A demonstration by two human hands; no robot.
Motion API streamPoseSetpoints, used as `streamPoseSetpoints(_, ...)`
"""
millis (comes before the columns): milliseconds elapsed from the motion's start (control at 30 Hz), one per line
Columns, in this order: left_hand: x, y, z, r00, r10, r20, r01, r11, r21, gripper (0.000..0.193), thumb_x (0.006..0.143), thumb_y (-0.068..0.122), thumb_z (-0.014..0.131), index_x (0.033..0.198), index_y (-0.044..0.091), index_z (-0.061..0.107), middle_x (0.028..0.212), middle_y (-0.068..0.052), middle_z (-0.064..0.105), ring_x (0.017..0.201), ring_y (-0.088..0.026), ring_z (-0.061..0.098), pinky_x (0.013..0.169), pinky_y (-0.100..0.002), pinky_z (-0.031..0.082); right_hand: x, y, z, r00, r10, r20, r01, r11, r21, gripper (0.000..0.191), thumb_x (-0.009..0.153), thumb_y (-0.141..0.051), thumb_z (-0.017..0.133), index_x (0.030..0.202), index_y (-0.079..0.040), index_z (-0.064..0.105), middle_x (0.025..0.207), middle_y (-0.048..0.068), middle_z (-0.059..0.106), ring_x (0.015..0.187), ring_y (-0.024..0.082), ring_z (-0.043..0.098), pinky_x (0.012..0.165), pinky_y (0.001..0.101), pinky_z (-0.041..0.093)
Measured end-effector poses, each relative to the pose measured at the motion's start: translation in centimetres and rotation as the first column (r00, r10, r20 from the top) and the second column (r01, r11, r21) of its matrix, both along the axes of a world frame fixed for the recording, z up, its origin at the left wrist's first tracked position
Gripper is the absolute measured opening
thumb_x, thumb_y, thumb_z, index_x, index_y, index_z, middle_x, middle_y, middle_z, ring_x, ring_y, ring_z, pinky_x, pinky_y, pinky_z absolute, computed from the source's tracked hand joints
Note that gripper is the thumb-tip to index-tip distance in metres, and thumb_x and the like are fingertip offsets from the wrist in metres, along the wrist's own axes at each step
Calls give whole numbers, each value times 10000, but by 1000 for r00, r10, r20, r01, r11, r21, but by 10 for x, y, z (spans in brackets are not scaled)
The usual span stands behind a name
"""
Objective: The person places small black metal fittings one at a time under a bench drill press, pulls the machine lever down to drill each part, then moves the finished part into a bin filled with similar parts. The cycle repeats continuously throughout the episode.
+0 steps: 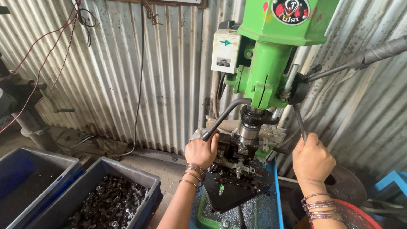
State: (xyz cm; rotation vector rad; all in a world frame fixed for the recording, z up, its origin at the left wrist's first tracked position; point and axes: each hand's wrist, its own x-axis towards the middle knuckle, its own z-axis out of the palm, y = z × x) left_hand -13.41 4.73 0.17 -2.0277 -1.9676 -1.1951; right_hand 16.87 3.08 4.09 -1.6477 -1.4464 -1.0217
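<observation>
Two forearms with thin bangles reach up from the bottom edge toward a green drill press (271,63). At the right, the right hand (313,159) is closed in a fist around one spoke of the feed handle (299,122), fingers wrapped tight about the rod, a grip that suits pulling the spindle (249,127) down. Across from it, the left hand (202,150) rests against the clamp fixture (237,163) on the dark work table (237,191), just below the end of a curved black lever (222,116); its fingers curl in toward the fixture, but what they pinch I cannot tell, since the back of the hand hides the tips. A small metal part seems to sit in the fixture right under the spindle, likely held there to stay put under the tool. Beside the machine, low at the left, a grey crate (146,180) is heaped with small dark metal pieces, within easy reach of the left arm. Corrugated sheet metal (127,76) forms the wall behind.
</observation>
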Motion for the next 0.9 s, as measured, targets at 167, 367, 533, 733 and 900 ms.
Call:
streamPoseSetpoints(167, 0, 0, 0, 1000, -5, -8, 5, 1000, -5, 389, 1033, 497, 387, 1169, 341, 717, 648, -130, 683, 598, -370, 678, 538, -504, 527, 2, 3, -2, 1000, -12, 12, 12, 1000, -2, 263, 1087, -288, 631, 898, -109, 594, 767, 78, 680, 676, 312, 686, 593, 432, 547)
streamPoseSetpoints(367, 0, 1, 1, 1000, 0, -16, -1, 1000, -10, 380, 1030, 492, 393, 1187, 348, 707, 649, -138, 682, 602, -378, 677, 539, -512, 525, 2, 5, -4, 1000, 2, 12, -2, 1000, 7, 245, 1079, -291, 642, 923, -105, 607, 778, 82, 683, 680, 316, 687, 597, 435, 548)
streamPoseSetpoints(533, 1, -2, 2, 1000, -5, -3, 5, 1000, 10, 377, 1028, 494, 398, 1175, 342, 710, 650, -132, 682, 604, -374, 680, 538, -511, 524, 4, 4, -3, 1000, -3, 8, 3, 1000, 4, 249, 1083, -291, 647, 919, -108, 609, 756, 84, 682, 679, 315, 688, 595, 436, 546)
streamPoseSetpoints(733, 2, -5, 5, 1000, -7, 2, 8, 1000, -26, 384, 1037, 491, 382, 1174, 341, 709, 630, -124, 673, 592, -363, 676, 533, -501, 525, 3, 2, -2, 1000, 6, 3, -6, 1000, 18, 267, 1093, -286, 653, 901, -107, 605, 750, 81, 679, 660, 311, 683, 576, 424, 542)
streamPoseSetpoints(900, 1, -5, 5, 1000, -5, -9, 5, 1000, -20, 388, 1034, 492, 386, 1167, 335, 715, 611, -123, 666, 583, -359, 674, 530, -499, 523, 4, 3, -2, 1000, 9, 8, -10, 1000, 21, 282, 1091, -281, 653, 882, -105, 587, 715, 82, 674, 662, 313, 679, 580, 426, 540)
